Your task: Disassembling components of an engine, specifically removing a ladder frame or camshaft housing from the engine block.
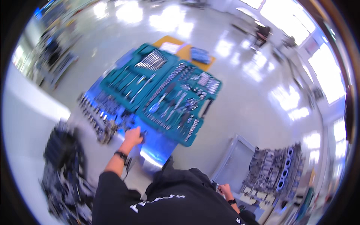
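Note:
My left hand is closed over the near edge of a shiny metal-topped table. A small dark part shows at its fingers, too blurred to name. Beyond it an open green tool case holds wrenches, sockets and ratchets. Left of that hand lie several metal engine parts. At my right side, low in the picture, my right hand is closed near a grey-framed stand. Whatever it grips is too small to make out.
An engine block stands at the right, a dark engine assembly at the lower left. Behind the case is a yellow board with a blue packet. Farther off are a cart and a chair.

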